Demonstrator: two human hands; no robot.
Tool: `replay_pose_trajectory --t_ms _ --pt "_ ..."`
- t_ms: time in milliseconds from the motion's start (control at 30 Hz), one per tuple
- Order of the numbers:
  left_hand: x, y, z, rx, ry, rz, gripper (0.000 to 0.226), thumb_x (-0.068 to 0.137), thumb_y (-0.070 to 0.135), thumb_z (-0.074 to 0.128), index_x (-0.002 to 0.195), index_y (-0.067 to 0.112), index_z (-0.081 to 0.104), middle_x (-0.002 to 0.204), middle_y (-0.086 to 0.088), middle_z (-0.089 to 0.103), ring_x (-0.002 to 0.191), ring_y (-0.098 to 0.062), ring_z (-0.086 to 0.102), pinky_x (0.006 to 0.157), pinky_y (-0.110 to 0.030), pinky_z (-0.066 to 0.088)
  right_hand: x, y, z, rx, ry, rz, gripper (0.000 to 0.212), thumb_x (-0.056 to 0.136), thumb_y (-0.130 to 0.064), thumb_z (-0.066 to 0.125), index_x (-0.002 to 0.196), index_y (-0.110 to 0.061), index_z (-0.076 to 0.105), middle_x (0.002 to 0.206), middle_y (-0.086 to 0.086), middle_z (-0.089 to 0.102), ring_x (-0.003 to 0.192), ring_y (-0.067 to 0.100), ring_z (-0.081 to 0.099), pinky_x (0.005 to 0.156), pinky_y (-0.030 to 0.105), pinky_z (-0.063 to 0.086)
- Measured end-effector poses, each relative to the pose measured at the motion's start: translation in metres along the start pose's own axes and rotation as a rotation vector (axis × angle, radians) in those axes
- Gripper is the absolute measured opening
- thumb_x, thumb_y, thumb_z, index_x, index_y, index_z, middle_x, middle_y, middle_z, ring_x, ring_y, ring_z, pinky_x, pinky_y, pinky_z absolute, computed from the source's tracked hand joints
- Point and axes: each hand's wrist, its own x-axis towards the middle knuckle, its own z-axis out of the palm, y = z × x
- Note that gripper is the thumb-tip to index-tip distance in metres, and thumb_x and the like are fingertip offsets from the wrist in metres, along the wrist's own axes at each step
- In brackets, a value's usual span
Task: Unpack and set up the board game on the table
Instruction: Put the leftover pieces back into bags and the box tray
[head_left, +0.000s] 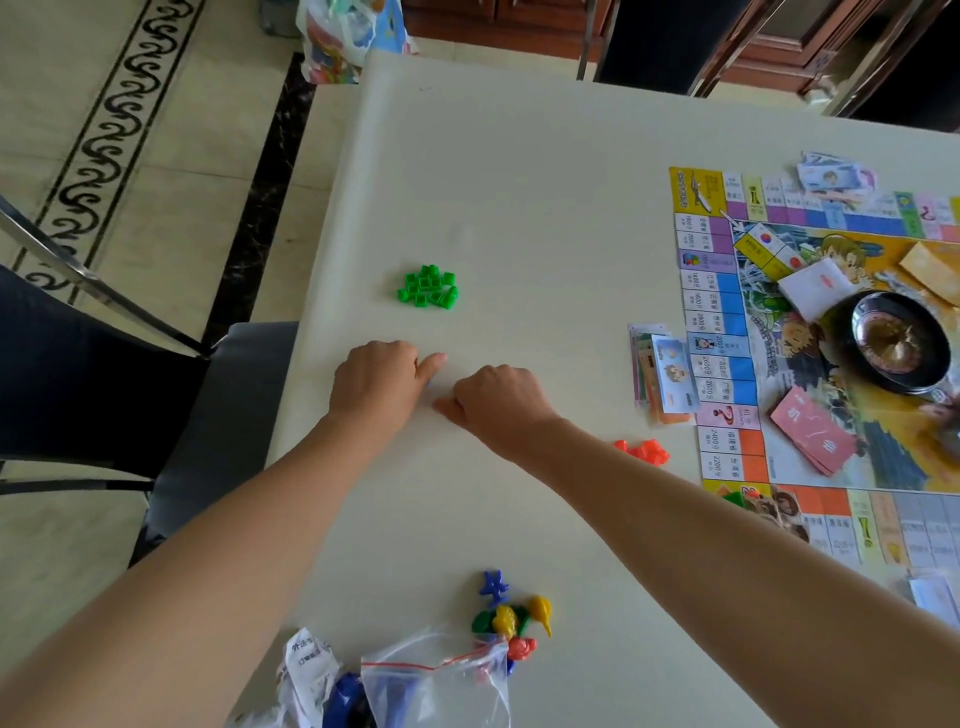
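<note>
My left hand (376, 382) and my right hand (496, 402) rest knuckles-up side by side on the white table (519, 182), fingers curled under and thumbs pointing toward each other. Whatever lies beneath the palms is hidden. A heap of small green houses (428, 287) sits just beyond my left hand. Orange pieces (647, 451) lie to the right of my right forearm. Coloured player tokens (511, 613) spill from a clear zip bag (436, 680) at the near edge. The game board (727, 322) lies open at the right.
On the board stand a black roulette wheel (901, 343), pink cards (813, 436) and white cards (815, 286). Paper money (662, 371) lies beside the board's left edge, more money (834, 176) at its far edge. A dark chair (78, 364) stands left of the table; crumpled paper (306, 670) lies near the bag.
</note>
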Motion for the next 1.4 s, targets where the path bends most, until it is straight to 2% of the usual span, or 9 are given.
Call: replay_pose_trajectory --t_ms 167,300,400,500,600,833,1167,1267,1400 --pt "-0.001 0.005 0.001 0.25 -0.125 0.042 0.052 0.102 0.047 0.029 0.107 0.008 0.062 0.106 -0.016 0.064 0.099 -0.035 0.059 0.07 -0.035 0.038 -0.002 0.01 0.004 0.492 0.017 0.122 0.038 0.097 -0.036 0.046 0.069 -0.012 0.057 0.071 0.006 0.057 0.069 0.025 0.051 0.057 0.03 0.032" --pt "-0.001 0.004 0.005 0.145 -0.103 0.019 0.046 0.103 0.038 0.03 0.094 0.007 0.062 0.098 -0.018 0.065 0.094 -0.037 0.059 0.07 -0.034 0.037 -0.008 0.033 -0.011 1.283 0.007 0.321 0.04 0.096 -0.028 0.049 0.057 -0.015 0.05 0.053 -0.001 0.042 0.045 0.015 0.033 0.044 0.022 0.026" --pt "0.003 0.007 0.006 -0.487 -0.127 -0.171 0.046 0.102 0.034 0.037 0.063 0.011 0.049 0.062 -0.011 0.056 0.061 -0.03 0.051 0.055 -0.032 0.032 -0.013 0.048 -0.024 1.719 -0.07 0.357 0.031 0.094 -0.024 0.042 0.064 -0.016 0.043 0.059 0.001 0.036 0.048 0.014 0.025 0.044 0.022 0.018" --pt "0.006 0.036 -0.003 -1.404 -0.232 -0.455 0.036 0.099 0.034 0.042 0.065 0.021 0.043 0.047 0.008 0.038 0.038 -0.011 0.025 0.038 -0.017 0.014 -0.026 0.067 -0.034 1.909 -0.036 0.349 0.025 0.086 -0.02 0.031 0.063 -0.014 0.04 0.058 0.001 0.036 0.048 0.014 0.025 0.044 0.022 0.016" --pt "0.001 0.078 -0.011 -1.744 -0.415 -0.487 0.031 0.097 0.032 0.04 0.068 0.02 0.043 0.048 0.008 0.032 0.035 -0.006 0.024 0.032 -0.016 0.014 -0.045 0.092 -0.044 2.026 0.039 0.344 0.028 0.084 -0.016 0.024 0.068 -0.01 0.047 0.06 0.004 0.043 0.045 0.014 0.035 0.039 0.018 0.024" --pt "-0.009 0.199 -0.011 -1.696 -0.509 -0.467 0.026 0.072 0.017 0.034 0.058 0.007 0.053 0.051 -0.003 0.044 0.041 -0.014 0.038 0.042 -0.016 0.025 -0.094 0.18 -0.053 1.95 0.133 0.449 0.031 0.091 -0.015 0.032 0.077 -0.008 0.058 0.07 0.009 0.058 0.051 0.015 0.046 0.036 0.018 0.032" --pt "0.037 0.378 0.017 -1.495 -0.415 -0.607 0.03 0.102 0.015 0.044 0.073 0.007 0.051 0.064 -0.006 0.047 0.043 -0.009 0.043 0.033 -0.012 0.022 -0.144 0.35 -0.078 1.706 0.206 0.664 0.011 0.096 -0.009 0.05 0.09 -0.004 0.057 0.069 0.01 0.051 0.059 0.018 0.048 0.055 0.025 0.039" --pt "0.061 0.427 0.023 -1.411 -0.413 -0.578 0.028 0.102 0.012 0.041 0.076 0.008 0.05 0.069 -0.007 0.047 0.047 -0.009 0.044 0.032 -0.012 0.023 -0.148 0.401 -0.083 1.661 0.236 0.697 0.027 0.096 -0.007 0.053 0.12 0.004 0.058 0.067 0.007 0.049 0.059 0.015 0.049 0.058 0.023 0.042" --pt "0.09 0.487 0.027 -1.26 -0.417 -0.51 0.015 0.1 0.009 0.045 0.088 0.009 0.053 0.072 -0.006 0.049 0.033 -0.005 0.045 0.035 -0.013 0.024 -0.144 0.458 -0.078 1.429 0.196 0.591 0.033 0.095 -0.011 0.053 0.12 0.01 0.055 0.078 0.004 0.056 0.061 0.011 0.054 0.05 0.014 0.049"
